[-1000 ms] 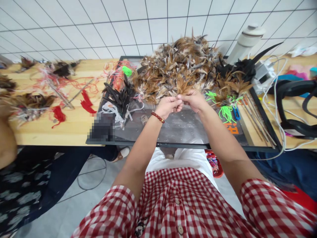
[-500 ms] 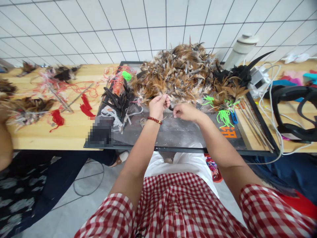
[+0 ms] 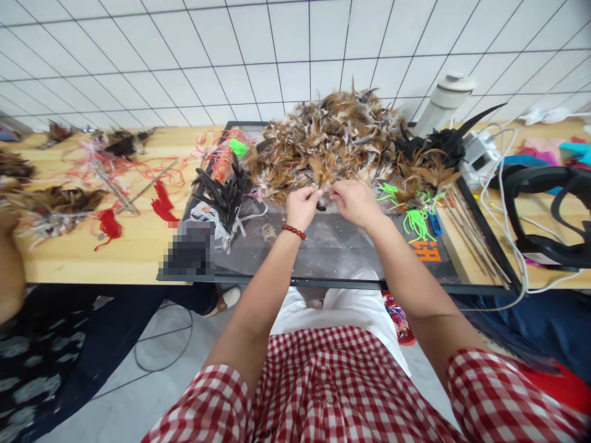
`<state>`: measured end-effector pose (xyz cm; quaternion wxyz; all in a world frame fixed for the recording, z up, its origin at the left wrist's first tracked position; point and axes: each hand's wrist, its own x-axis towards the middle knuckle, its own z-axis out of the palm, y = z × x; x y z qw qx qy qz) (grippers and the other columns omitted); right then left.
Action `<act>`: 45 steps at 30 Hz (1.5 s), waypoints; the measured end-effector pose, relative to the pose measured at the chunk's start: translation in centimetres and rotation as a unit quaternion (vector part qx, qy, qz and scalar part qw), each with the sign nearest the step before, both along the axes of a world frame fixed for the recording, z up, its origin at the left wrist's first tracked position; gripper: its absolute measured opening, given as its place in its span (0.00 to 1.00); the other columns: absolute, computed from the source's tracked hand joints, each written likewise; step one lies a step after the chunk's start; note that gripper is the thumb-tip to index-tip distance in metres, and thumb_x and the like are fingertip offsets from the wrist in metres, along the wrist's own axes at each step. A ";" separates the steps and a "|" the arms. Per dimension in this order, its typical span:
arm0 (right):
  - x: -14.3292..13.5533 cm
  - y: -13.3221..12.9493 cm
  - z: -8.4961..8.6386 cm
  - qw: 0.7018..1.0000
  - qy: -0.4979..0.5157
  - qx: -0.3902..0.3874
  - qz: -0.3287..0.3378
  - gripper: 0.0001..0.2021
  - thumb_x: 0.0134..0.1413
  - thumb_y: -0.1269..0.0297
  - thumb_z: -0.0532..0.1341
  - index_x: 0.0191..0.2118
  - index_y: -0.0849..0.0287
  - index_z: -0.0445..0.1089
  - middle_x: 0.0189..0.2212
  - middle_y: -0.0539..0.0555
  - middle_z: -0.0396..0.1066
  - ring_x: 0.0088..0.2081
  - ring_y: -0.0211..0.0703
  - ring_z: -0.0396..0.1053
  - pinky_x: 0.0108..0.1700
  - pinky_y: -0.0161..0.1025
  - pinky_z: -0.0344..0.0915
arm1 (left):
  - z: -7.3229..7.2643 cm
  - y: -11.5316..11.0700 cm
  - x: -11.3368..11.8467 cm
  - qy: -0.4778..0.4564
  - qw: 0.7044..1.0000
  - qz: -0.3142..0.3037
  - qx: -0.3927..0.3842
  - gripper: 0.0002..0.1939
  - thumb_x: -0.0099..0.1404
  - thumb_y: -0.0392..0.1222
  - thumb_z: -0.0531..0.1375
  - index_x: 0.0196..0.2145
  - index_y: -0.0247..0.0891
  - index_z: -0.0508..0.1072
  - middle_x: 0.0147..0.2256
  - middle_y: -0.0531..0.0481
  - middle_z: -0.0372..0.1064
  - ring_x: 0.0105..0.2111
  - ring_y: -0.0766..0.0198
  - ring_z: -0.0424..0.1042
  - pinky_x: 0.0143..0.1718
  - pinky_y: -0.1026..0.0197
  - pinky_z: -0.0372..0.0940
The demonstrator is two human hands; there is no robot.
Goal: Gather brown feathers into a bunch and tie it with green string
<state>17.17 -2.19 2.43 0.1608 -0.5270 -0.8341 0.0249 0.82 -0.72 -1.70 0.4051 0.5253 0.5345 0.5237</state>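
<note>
My left hand [image 3: 303, 207], with a red bead bracelet [image 3: 294, 232] on its wrist, is closed in a pinch at the front of a large heap of feathers [image 3: 341, 135]. A brown feather [image 3: 317, 169] stands up just above its fingertips and seems held there. Close beside it on the right, my right hand [image 3: 354, 202] has its thumb and fingers pressed together. Whatever lies between those fingers is too small to make out. Both hands are over the dark, black-edged board [image 3: 332, 252], their fingertips nearly meeting.
Black feathers [image 3: 224, 191] with white ties lie left of my hands. Bright green cords [image 3: 418, 224], a blue cutter [image 3: 434, 223] and thin sticks [image 3: 475, 237] are on the right. Beyond them are a white bottle [image 3: 446, 101], cables and a black headset [image 3: 545, 215]. Red tassels [image 3: 164, 203] lie left; another person's arm [image 3: 10, 264] shows there.
My left hand has shifted slightly right and down, the brown feather moving along with it. The right hand has turned and risen in the view, its fingers now close to the left fingertips.
</note>
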 end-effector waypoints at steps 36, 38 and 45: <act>-0.1 0.8 -2.0 0.998 -0.003 0.043 0.045 0.18 0.72 0.65 0.49 0.49 0.61 0.76 0.45 0.66 0.79 0.48 0.59 0.71 0.51 0.50 0.58 | 2.7 -1.0 -0.6 -0.231 0.948 -0.045 -0.212 0.08 0.67 0.34 0.67 0.29 0.32 0.77 0.28 0.46 0.79 0.28 0.65 0.80 0.42 0.58 0.75; 0.0 0.8 -2.1 0.997 -0.018 0.055 0.045 0.19 0.73 0.63 0.48 0.48 0.60 0.77 0.44 0.66 0.78 0.48 0.59 0.70 0.51 0.51 0.58 | 2.7 -1.0 -0.6 -0.227 0.948 -0.044 -0.218 0.08 0.67 0.33 0.67 0.29 0.32 0.77 0.28 0.46 0.79 0.27 0.65 0.80 0.41 0.58 0.75; -0.1 0.8 -1.8 0.996 -0.037 0.062 0.059 0.21 0.74 0.62 0.48 0.48 0.59 0.79 0.43 0.64 0.78 0.48 0.58 0.69 0.52 0.52 0.58 | 2.2 -1.1 -0.3 -0.178 0.959 -0.072 -0.208 0.10 0.64 0.34 0.70 0.26 0.32 0.77 0.23 0.48 0.76 0.23 0.68 0.76 0.31 0.65 0.72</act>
